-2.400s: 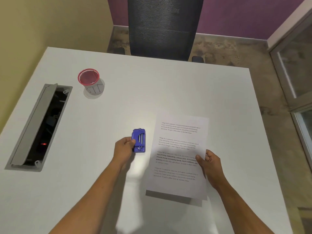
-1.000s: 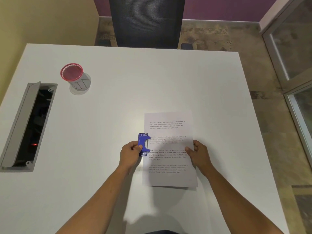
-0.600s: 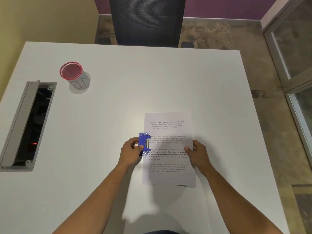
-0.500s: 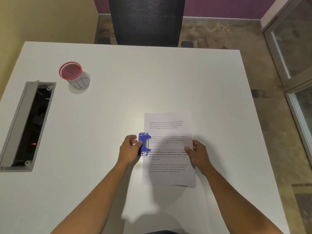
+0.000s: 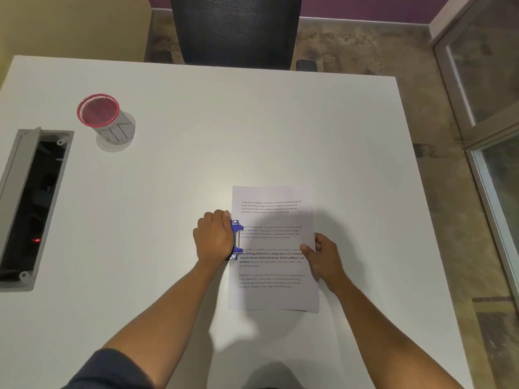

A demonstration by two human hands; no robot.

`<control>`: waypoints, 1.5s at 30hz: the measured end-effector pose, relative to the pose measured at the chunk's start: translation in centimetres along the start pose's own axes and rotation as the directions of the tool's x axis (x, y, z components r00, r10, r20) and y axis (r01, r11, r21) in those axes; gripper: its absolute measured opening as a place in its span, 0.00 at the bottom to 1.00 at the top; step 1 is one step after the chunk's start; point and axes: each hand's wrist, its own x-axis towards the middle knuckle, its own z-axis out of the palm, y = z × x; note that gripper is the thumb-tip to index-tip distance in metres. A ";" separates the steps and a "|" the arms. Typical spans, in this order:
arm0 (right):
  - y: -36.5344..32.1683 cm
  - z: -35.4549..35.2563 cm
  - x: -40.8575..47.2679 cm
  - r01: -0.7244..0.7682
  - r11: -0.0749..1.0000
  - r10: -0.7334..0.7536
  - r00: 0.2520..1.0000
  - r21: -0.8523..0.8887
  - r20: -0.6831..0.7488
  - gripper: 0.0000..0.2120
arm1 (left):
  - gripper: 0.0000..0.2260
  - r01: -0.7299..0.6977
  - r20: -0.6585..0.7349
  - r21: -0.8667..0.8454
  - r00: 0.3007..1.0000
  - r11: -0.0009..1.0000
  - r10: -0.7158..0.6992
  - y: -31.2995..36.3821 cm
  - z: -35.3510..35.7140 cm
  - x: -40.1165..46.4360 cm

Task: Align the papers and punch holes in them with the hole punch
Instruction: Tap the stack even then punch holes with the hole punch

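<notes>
White table (image 5: 196, 136): large, plain top, set before a dark mesh chair (image 5: 236, 26) at the far edge; yellow wall at far left, purple wall beyond, glazed door frame at right.

Papers (image 5: 273, 248): printed sheets, laid flat near the table's middle-right, long side running near to far; several paragraphs of text are seen, one in bold.

Hole punch (image 5: 235, 239): blue, seated on the left edge of the papers at mid-height, its mouth closed over that edge.

Left hand (image 5: 214, 237): laid palm-down over the hole punch, fingers curled around its top, most of the tool covered.

Right hand (image 5: 323, 256): loosely curled, the right edge of the papers pinched between thumb and fingers.

Pen cup (image 5: 105, 119): red-rimmed mesh, at far left.

Cable box (image 5: 31, 203): grey, lid raised, recessed at the left edge.
</notes>
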 end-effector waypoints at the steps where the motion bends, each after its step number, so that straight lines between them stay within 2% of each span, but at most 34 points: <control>1: 0.0 0.0 0.0 -0.004 1.000 0.004 1.000 0.000 0.000 0.09 | 0.16 -0.005 -0.004 0.027 1.000 1.000 0.005 0.0 0.1 0.1; 4: 0.0 0.0 0.0 -0.006 1.000 0.006 1.000 -0.008 0.000 0.09 | 0.14 -0.039 -0.043 0.091 0.998 0.995 0.043 -0.2 0.6 0.3; 9: 0.0 0.0 0.1 -0.007 1.000 0.007 1.000 -0.021 -0.003 0.08 | 0.09 -0.041 -0.126 0.056 0.991 0.998 0.048 -1.0 1.3 0.3; 14: 0.2 0.0 0.3 -0.012 1.000 0.012 1.000 -0.010 -0.006 0.11 | 0.08 -0.024 -0.186 0.075 0.982 0.997 0.037 -1.1 2.2 0.2; 17: 0.3 0.1 0.3 -0.008 1.000 0.008 1.000 -0.015 -0.003 0.11 | 0.09 0.023 -0.174 0.067 0.985 0.997 -0.011 -1.7 2.8 0.3; 26: 0.7 -0.1 0.4 0.025 0.999 -0.025 1.000 -0.025 0.005 0.10 | 0.13 -0.013 -0.156 0.147 0.987 0.989 0.036 -2.2 3.0 0.6; 34: 0.6 0.2 0.2 0.022 0.999 -0.022 1.000 -0.038 -0.014 0.11 | 0.14 0.018 -0.111 0.159 0.994 0.987 0.000 -1.8 2.8 0.5; 41: 0.7 0.2 0.2 -0.003 0.999 0.002 1.000 -0.038 -0.014 0.10 | 0.09 -0.038 -0.127 0.079 0.991 0.996 0.048 -0.9 1.9 0.1; 45: 0.4 0.4 -0.1 0.015 0.999 -0.016 0.999 -0.037 -0.029 0.09 | 0.11 -0.060 -0.077 0.059 0.995 0.996 0.064 -0.5 0.9 0.3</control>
